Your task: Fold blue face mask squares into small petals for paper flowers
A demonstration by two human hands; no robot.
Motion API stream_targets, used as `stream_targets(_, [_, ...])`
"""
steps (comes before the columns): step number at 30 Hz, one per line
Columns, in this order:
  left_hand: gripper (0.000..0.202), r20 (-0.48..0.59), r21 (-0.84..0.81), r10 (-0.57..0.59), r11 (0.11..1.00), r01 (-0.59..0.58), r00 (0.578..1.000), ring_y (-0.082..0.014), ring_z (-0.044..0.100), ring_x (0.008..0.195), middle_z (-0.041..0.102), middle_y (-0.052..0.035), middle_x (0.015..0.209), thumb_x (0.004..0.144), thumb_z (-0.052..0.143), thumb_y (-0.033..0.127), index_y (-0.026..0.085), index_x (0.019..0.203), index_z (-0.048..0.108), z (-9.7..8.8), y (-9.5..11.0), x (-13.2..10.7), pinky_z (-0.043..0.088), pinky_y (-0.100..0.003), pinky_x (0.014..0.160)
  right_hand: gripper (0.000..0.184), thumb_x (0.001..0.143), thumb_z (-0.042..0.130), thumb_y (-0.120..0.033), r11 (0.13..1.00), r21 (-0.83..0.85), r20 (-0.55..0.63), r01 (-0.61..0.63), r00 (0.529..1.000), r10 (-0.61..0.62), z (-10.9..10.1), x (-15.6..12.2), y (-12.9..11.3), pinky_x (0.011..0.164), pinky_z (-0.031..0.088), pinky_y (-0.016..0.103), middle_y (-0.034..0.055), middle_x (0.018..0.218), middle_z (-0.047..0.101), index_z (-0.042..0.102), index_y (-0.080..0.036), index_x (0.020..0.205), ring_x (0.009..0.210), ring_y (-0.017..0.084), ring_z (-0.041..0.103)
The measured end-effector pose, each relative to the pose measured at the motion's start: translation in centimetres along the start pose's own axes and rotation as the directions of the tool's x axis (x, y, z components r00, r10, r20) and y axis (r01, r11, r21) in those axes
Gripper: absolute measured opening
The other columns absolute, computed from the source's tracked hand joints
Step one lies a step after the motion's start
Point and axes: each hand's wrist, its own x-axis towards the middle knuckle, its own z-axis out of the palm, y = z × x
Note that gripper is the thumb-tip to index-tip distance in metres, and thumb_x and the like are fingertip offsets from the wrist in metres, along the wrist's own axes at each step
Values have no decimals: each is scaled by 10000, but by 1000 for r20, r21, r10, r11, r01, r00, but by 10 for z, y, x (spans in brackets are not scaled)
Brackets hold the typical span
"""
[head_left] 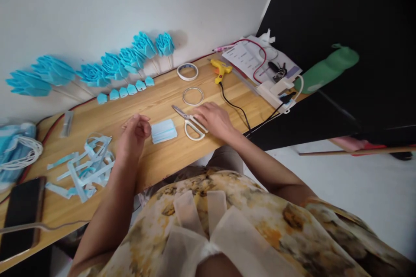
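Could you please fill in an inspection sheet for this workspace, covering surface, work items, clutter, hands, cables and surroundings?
Surface: wood-grain table, set against a white wall.
Work items: scissors at the right hand; light-blue piece between scissors and left hand; blue flowers along the wall.
Clutter: light-blue strips loosely piled; phone at the table's left end.
Hands: right hand at the scissors' handle, grip unclear; left hand's fingers curled, contents unclear.
Cables: black cord from the yellow glue gun; red cable across papers.
Surroundings: green bottle at right.

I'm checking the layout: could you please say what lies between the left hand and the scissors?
Some pale blue rectangular material lies there, in the head view.
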Motion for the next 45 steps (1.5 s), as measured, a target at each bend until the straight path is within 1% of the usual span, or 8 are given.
stream_targets(5, [312, 47, 188, 132, 972, -139, 990, -102, 474, 485, 572, -5, 530, 856, 676, 447, 165, 738, 737, 14, 20, -17, 348, -226, 482, 220, 947, 577, -159, 994, -36, 52, 106, 993, -104, -1, 46, 30, 1023, 423, 422, 173, 1269, 682, 704, -108, 1119, 1200, 318, 556])
stream_targets(8, [266, 174, 420, 306, 836, -352, 936, -167, 632, 733, 714, -57, 752, 868, 705, 423, 188, 771, 786, 25, 40, -31, 495, -270, 731, 125, 937, 577, -179, 972, 225, 36, 68, 996, -78, -6, 54, 31, 955, 456, 388, 138, 1098, 731, 692, -132, 954, 1072, 263, 616])
stream_targets(12, [258, 247, 470, 432, 729, -497, 867, -267, 613, 1212, 749, -58, 1211, 869, 723, 412, 262, 1063, 801, 33, 52, -34, 419, -373, 1091, 205, 946, 591, -389, 573, 819, 139, 31, 958, -250, -25, 39, 14, 729, 494, 277, 29, 886, 741, 619, -185, 949, 781, 149, 640])
stream_targets(16, [312, 286, 281, 181, 923, -263, 941, -262, 659, 1089, 774, -86, 1078, 879, 699, 455, 215, 1051, 801, 31, 36, -26, 469, -362, 1003, 248, 891, 683, -425, 310, 950, 129, -27, 941, -312, -38, 22, -7, 631, 462, 229, -11, 766, 691, 628, -183, 892, 650, 94, 590])
stream_targets(21, [285, 438, -16, 20, 1000, -14, 899, -185, 619, 736, 677, -61, 681, 818, 757, 401, 148, 688, 772, 31, 20, -31, 485, -329, 845, 337, 791, 783, -487, 156, 984, 113, -82, 972, -205, -39, 18, -23, 554, 414, 217, -48, 650, 614, 650, -179, 816, 561, 70, 516])
stream_targets(32, [228, 409, -30, -92, 993, 115, 908, -125, 572, 589, 674, -37, 628, 701, 864, 359, 167, 811, 810, 30, 35, -40, 420, -253, 582, 341, 794, 795, -510, 314, 949, 62, 33, 956, -288, -47, 32, -29, 539, 413, 208, -23, 668, 645, 709, -182, 830, 580, 76, 526])
stream_targets(39, [208, 377, -8, -63, 997, 71, 924, -95, 522, 540, 656, -26, 603, 685, 849, 316, 134, 719, 754, 34, 42, -37, 386, -234, 542, 308, 840, 762, -496, 438, 887, 26, 149, 929, -369, -53, 43, -29, 585, 449, 226, 0, 736, 675, 744, -189, 858, 648, 101, 586])
stream_targets(45, [190, 406, -10, -15, 1000, 21, 914, -88, 492, 541, 594, 4, 542, 676, 840, 289, 135, 686, 729, 36, 39, -33, 356, -232, 557, 336, 836, 771, -487, 438, 859, -58, 266, 900, -433, -51, 51, -24, 537, 404, 199, -13, 688, 644, 750, -154, 871, 598, 77, 547])
